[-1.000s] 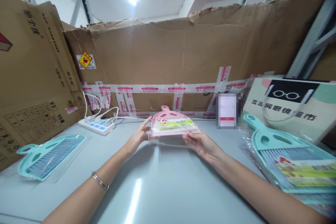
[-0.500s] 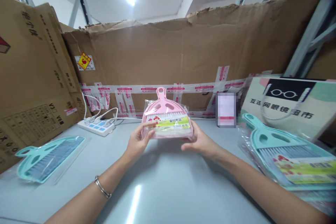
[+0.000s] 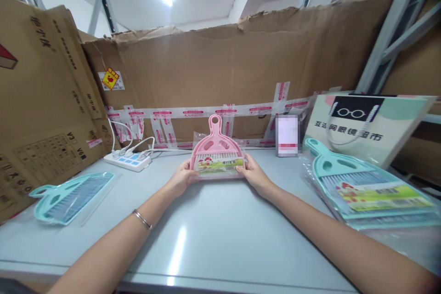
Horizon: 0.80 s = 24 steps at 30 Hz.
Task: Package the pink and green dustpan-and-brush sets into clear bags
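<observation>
A pink dustpan and brush set (image 3: 216, 146) in clear wrapping is held upright over the table, its handle pointing up and its printed label facing me. My left hand (image 3: 182, 177) grips its lower left edge, thumb in front. At the lower right edge my right hand (image 3: 254, 173) is closed on it too, the thumb over the label's end. Fingers behind the set are hidden. To the left lies a wrapped turquoise dustpan and brush set (image 3: 70, 197). More turquoise dustpan sets (image 3: 365, 183) are stacked on the right.
A white power strip (image 3: 128, 161) with plugged-in cables sits at the back left. Cardboard (image 3: 206, 69) walls the table's (image 3: 206, 234) rear, with a carton (image 3: 44, 101) on the left. A phone-like screen (image 3: 287, 135) and a paper bag (image 3: 351, 128) stand at the back right.
My right thumb has closed onto the front of the pink set, and my left fingers have shifted off its label to the edge. The view has turned slightly right and tilted down.
</observation>
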Each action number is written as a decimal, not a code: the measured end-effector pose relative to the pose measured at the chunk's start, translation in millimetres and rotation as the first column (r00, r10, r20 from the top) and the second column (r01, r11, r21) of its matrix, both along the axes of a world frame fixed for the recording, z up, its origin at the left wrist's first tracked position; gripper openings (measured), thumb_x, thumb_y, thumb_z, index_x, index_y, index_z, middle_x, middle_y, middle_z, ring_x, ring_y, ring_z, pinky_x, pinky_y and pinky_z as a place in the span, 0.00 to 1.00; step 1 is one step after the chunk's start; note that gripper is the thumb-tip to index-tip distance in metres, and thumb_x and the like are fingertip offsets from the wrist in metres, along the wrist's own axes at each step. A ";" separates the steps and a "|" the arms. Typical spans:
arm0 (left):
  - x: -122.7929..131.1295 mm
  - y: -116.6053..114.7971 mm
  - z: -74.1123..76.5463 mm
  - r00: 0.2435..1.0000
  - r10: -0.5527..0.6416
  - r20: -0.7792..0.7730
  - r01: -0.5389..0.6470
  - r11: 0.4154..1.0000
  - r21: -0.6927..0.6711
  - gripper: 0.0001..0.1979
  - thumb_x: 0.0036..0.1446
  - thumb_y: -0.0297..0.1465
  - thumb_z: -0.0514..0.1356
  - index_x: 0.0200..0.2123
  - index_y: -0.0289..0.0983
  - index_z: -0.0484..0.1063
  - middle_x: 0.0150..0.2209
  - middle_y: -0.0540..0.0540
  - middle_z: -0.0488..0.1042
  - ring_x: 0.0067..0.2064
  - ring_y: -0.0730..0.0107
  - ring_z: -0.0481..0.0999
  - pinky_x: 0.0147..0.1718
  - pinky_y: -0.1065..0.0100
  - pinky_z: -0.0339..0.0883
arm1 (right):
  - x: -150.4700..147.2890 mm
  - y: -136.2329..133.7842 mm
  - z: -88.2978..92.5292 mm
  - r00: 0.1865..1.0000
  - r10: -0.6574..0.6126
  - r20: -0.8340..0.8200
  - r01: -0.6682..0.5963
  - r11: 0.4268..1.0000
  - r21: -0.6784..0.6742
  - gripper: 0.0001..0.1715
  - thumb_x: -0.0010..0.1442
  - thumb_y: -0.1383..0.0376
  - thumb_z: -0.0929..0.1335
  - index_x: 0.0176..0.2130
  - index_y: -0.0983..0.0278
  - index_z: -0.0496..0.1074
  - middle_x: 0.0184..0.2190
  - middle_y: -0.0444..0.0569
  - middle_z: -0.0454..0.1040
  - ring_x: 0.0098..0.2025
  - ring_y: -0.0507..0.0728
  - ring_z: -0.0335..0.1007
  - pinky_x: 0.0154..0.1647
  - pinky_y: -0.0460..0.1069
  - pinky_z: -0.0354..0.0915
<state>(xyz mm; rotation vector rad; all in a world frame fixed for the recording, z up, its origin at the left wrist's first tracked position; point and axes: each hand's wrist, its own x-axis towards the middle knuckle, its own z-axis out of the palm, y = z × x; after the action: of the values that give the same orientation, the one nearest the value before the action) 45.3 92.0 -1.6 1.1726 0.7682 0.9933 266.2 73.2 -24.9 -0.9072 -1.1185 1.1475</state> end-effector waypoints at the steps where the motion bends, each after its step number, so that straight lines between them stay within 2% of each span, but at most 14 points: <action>1: 0.5 -1.1 0.2 1.000 0.012 -0.003 -0.012 1.000 -0.002 0.24 0.32 0.20 0.61 0.39 0.33 0.70 0.39 0.40 0.78 0.42 0.55 0.76 0.40 0.61 0.69 | -1.2 -0.4 -1.3 1.000 -0.010 0.004 0.010 1.000 0.008 0.20 0.42 0.70 0.68 0.38 0.61 0.63 0.30 0.41 0.76 0.34 0.53 0.73 0.43 0.50 0.64; 5: 2.2 -2.9 -4.6 1.000 0.028 -0.001 -0.028 1.000 -0.005 0.25 0.30 0.19 0.61 0.39 0.34 0.69 0.40 0.40 0.77 0.43 0.55 0.76 0.40 0.61 0.69 | -4.1 -1.9 -7.5 0.993 -0.112 0.033 0.108 0.991 0.084 0.17 0.44 0.69 0.66 0.37 0.61 0.63 0.32 0.42 0.76 0.37 0.53 0.72 0.45 0.50 0.63; 8: 2.2 -3.3 -7.4 0.999 -0.035 -0.001 0.035 0.999 -0.011 0.27 0.29 0.19 0.62 0.40 0.35 0.69 0.41 0.41 0.77 0.44 0.56 0.75 0.41 0.61 0.69 | -4.2 -1.6 -11.5 0.977 -0.198 0.076 0.188 0.974 0.125 0.13 0.45 0.69 0.65 0.35 0.61 0.63 0.32 0.43 0.75 0.38 0.54 0.72 0.45 0.50 0.64; 11: 2.4 -5.4 1.0 0.987 -0.140 -0.073 0.139 0.990 -0.015 0.27 0.31 0.22 0.66 0.41 0.34 0.70 0.42 0.40 0.76 0.44 0.57 0.75 0.43 0.62 0.67 | -3.9 -0.3 -13.7 0.972 -0.209 0.103 0.195 0.972 0.131 0.11 0.46 0.68 0.64 0.34 0.61 0.64 0.33 0.44 0.75 0.39 0.54 0.71 0.46 0.50 0.63; 13: 4.6 -6.1 11.7 0.975 -0.159 -0.156 0.155 0.987 -0.034 0.26 0.36 0.28 0.68 0.43 0.34 0.70 0.41 0.39 0.76 0.42 0.58 0.76 0.43 0.62 0.67 | -4.5 0.0 -14.1 0.972 -0.204 0.118 0.188 0.973 0.135 0.11 0.46 0.68 0.64 0.35 0.61 0.65 0.33 0.44 0.75 0.41 0.54 0.70 0.48 0.50 0.62; 15: 9.3 -4.1 21.2 0.978 -0.083 -0.192 0.080 0.997 -0.020 0.25 0.40 0.35 0.68 0.44 0.35 0.70 0.40 0.40 0.77 0.40 0.59 0.76 0.42 0.61 0.67 | -5.2 -1.6 -13.1 0.971 -0.191 0.142 0.173 0.976 0.132 0.12 0.47 0.66 0.63 0.36 0.62 0.66 0.34 0.46 0.75 0.42 0.55 0.70 0.48 0.51 0.62; 17: 16.1 0.1 25.3 0.985 0.071 -0.156 -0.066 0.997 0.041 0.25 0.42 0.37 0.67 0.44 0.35 0.70 0.39 0.40 0.77 0.39 0.59 0.76 0.41 0.62 0.68 | -4.3 -6.4 -9.8 0.963 -0.218 0.157 0.198 0.971 0.131 0.18 0.47 0.64 0.64 0.41 0.63 0.65 0.39 0.49 0.73 0.46 0.57 0.67 0.50 0.54 0.60; 18: 19.9 2.3 24.9 0.980 0.151 -0.126 -0.143 0.987 0.071 0.24 0.43 0.37 0.66 0.44 0.34 0.70 0.39 0.39 0.76 0.39 0.59 0.76 0.40 0.62 0.68 | -2.8 -10.0 -7.4 0.942 -0.284 0.178 0.255 0.952 0.168 0.23 0.48 0.63 0.64 0.45 0.63 0.64 0.44 0.51 0.71 0.51 0.58 0.64 0.53 0.55 0.58; 20: 26.6 5.9 20.4 0.958 0.275 -0.078 -0.266 0.957 0.112 0.26 0.45 0.35 0.65 0.48 0.35 0.66 0.42 0.40 0.75 0.40 0.61 0.75 0.40 0.63 0.68 | 1.7 -18.4 -1.7 0.848 -0.455 0.273 0.347 0.865 0.363 0.29 0.49 0.61 0.65 0.51 0.63 0.62 0.53 0.54 0.64 0.58 0.59 0.54 0.58 0.56 0.49; 21: 29.2 6.7 17.2 0.944 0.324 -0.058 -0.315 0.940 0.129 0.27 0.47 0.34 0.63 0.51 0.37 0.63 0.45 0.41 0.73 0.41 0.62 0.74 0.40 0.64 0.68 | 4.2 -22.2 0.8 0.784 -0.512 0.350 0.311 0.813 0.493 0.28 0.49 0.60 0.66 0.50 0.62 0.63 0.55 0.53 0.62 0.60 0.59 0.51 0.60 0.56 0.46; 22: 31.0 7.0 13.9 0.930 0.365 -0.040 -0.356 0.923 0.145 0.28 0.48 0.33 0.62 0.53 0.39 0.60 0.48 0.42 0.71 0.43 0.64 0.74 0.41 0.65 0.67 | 6.3 -25.3 2.8 0.714 -0.542 0.443 0.217 0.773 0.596 0.24 0.49 0.60 0.66 0.47 0.61 0.66 0.54 0.52 0.64 0.60 0.59 0.52 0.61 0.56 0.44; 24: 32.6 5.9 8.4 0.908 0.418 -0.005 -0.411 0.895 0.173 0.27 0.51 0.32 0.60 0.55 0.41 0.57 0.51 0.43 0.69 0.44 0.67 0.73 0.42 0.67 0.67 | 8.4 -28.0 4.1 0.608 -0.546 0.577 0.061 0.756 0.651 0.14 0.52 0.61 0.65 0.40 0.60 0.71 0.46 0.52 0.71 0.54 0.60 0.61 0.60 0.56 0.44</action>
<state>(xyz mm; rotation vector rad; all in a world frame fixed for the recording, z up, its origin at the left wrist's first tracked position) 77.9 97.8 6.7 1.2013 1.0111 1.4143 274.6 45.2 -20.8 -1.0489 -1.7526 0.0171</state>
